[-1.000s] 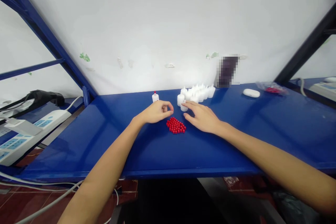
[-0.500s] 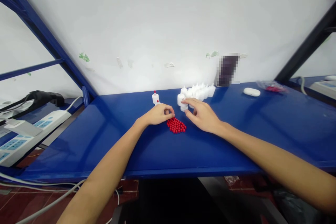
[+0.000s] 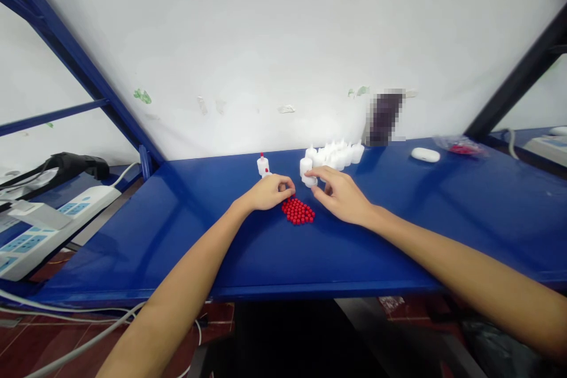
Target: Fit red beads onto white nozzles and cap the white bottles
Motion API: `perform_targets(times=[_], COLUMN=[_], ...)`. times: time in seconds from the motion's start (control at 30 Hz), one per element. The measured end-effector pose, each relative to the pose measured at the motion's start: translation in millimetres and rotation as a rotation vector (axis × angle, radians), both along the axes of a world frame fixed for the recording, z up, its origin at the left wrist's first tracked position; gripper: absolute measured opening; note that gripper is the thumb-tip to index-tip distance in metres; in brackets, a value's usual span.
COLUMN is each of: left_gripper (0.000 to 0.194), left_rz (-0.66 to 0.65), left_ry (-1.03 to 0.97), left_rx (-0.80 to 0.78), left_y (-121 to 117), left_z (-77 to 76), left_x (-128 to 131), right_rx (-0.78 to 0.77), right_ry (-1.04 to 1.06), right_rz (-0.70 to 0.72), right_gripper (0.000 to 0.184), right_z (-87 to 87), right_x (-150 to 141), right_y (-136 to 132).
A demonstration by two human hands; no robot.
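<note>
My left hand (image 3: 271, 192) is closed in a pinch at the upper edge of a cluster of small red caps (image 3: 299, 212), with a bit of red showing at its fingertips. Just behind it stand white dropper bottles with red caps, one in plain view (image 3: 263, 165) and another partly hidden by the hand. The thumb and fingers of my right hand (image 3: 341, 192) close around a small white bottle (image 3: 309, 181). Behind that hand several white bottles (image 3: 339, 156) with bare pointed tips stand in a group, some covered by the fingers.
The blue tabletop (image 3: 354, 260) runs up to a white wall. A white oval case (image 3: 425, 155) and a clear bag with red contents (image 3: 461, 147) lie at the right. At the left are a white power strip (image 3: 57, 230), cables and a blue metal frame (image 3: 126, 130).
Both hands stay almost where they were; the finger positions shift only slightly. The bottles and the cap cluster look the same.
</note>
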State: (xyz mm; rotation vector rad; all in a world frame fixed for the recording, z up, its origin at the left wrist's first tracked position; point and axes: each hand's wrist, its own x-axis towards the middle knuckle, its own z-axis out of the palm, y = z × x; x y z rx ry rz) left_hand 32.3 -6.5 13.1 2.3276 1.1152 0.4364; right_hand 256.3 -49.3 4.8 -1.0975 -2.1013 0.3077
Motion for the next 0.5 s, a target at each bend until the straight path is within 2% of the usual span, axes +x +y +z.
perform_targets(times=[0.23, 0.5], left_gripper=[0.02, 0.022], left_rz=[0.023, 0.057], left_ry=[0.04, 0.112], left_rx=[0.061, 0.121], left_y=[-1.0, 0.6], left_z=[-1.1, -5.9], left_x=[2.0, 5.5], right_rx=[0.039, -0.022], right_ry=[0.001, -0.042], right_rz=[-0.01, 0.101], right_gripper=[0.021, 0.022], right_z=[-3.0, -4.9], right_x=[0.3, 1.5], right_y=[3.4, 4.0])
